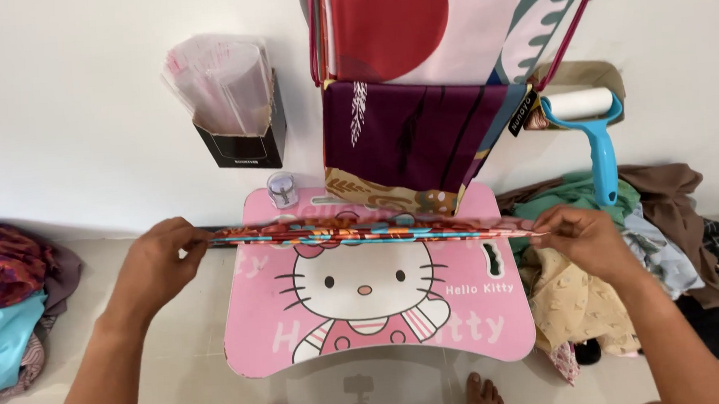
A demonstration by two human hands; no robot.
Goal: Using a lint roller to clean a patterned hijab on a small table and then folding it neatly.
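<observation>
Head view: the left hand (157,264) and right hand (584,234) each pinched one end of a folded, multicoloured patterned cloth (361,229), stretched taut and level just above the pink cartoon-cat lap table (376,342). Risk judged: uneven pull could slip an end free, or the cloth could knock the small clear jar (282,189) nearby.
</observation>
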